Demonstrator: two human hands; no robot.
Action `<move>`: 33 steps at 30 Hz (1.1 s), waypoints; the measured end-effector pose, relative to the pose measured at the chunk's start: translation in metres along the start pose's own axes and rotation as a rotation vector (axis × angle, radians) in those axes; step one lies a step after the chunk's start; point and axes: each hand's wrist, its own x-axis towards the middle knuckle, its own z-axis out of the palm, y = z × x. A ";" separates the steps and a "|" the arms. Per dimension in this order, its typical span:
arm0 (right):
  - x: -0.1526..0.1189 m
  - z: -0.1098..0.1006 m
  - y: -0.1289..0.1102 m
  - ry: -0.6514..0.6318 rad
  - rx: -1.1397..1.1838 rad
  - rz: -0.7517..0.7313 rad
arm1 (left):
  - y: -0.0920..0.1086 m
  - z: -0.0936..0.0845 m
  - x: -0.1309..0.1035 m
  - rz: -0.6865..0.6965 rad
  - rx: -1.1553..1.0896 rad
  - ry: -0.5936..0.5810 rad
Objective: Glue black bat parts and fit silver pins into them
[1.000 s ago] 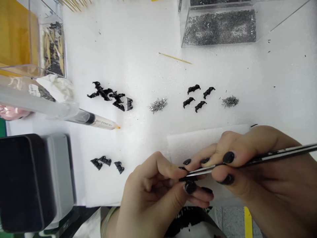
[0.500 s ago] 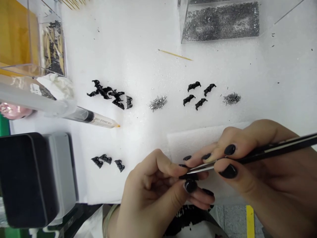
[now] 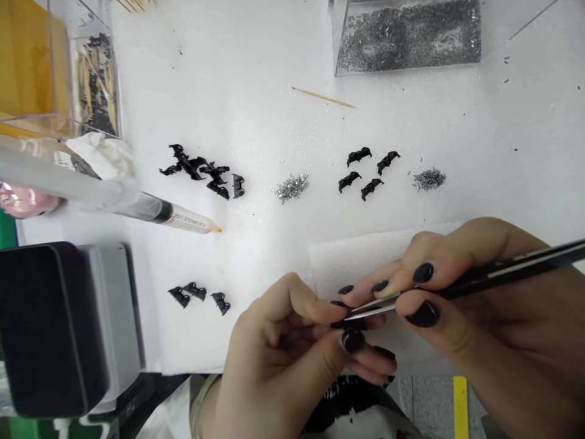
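Between the thumb and index finger of my left hand [image 3: 292, 347] is a small black piece [image 3: 350, 324], mostly hidden by the fingers. My right hand [image 3: 466, 292] is closed on dark tweezers [image 3: 512, 267], whose silvery tips meet the black piece. Above the hands lie four small black parts [image 3: 359, 156] and a little pile of dark grey bits [image 3: 429, 179]. Farther left are a heap of shinier bits [image 3: 292, 186] and a cluster of black parts [image 3: 185, 164]. Three more black parts [image 3: 195, 291] sit left of my left hand.
A syringe [image 3: 183, 218] with an orange tip points in from the left. Below it is a black box-like object [image 3: 41, 329]. A clear tray [image 3: 406, 68] of tiny bits stands at the top, near a toothpick [image 3: 324, 97]. Another clear box [image 3: 117, 91] holds used toothpicks.
The view has shifted very slightly. Both hands keep nearly the same pose, with the tweezer tips still at the black piece.
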 end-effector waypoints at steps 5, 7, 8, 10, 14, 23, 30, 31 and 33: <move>-0.001 -0.001 0.000 -0.021 0.014 -0.011 | 0.000 0.000 -0.001 -0.004 0.010 0.007; -0.002 -0.002 0.000 -0.022 0.014 -0.021 | 0.000 -0.001 -0.001 -0.011 0.011 0.004; -0.002 -0.002 0.000 -0.023 0.014 -0.027 | 0.000 -0.001 -0.001 -0.014 0.012 0.002; -0.002 -0.001 0.001 -0.027 0.009 -0.026 | 0.000 -0.001 -0.001 -0.017 0.006 0.001; -0.003 0.001 0.004 -0.021 -0.003 -0.025 | 0.000 0.000 0.000 -0.019 -0.010 0.011; 0.002 -0.006 0.002 -0.029 0.021 -0.007 | -0.001 -0.001 0.000 0.026 -0.022 -0.024; 0.002 -0.009 0.003 -0.105 0.050 -0.013 | -0.003 -0.008 0.000 0.025 0.008 -0.116; 0.002 -0.009 0.003 -0.108 0.051 -0.020 | -0.003 -0.008 -0.001 0.024 0.006 -0.100; 0.003 -0.009 0.002 -0.104 0.055 -0.011 | -0.003 -0.007 -0.001 0.026 -0.001 -0.057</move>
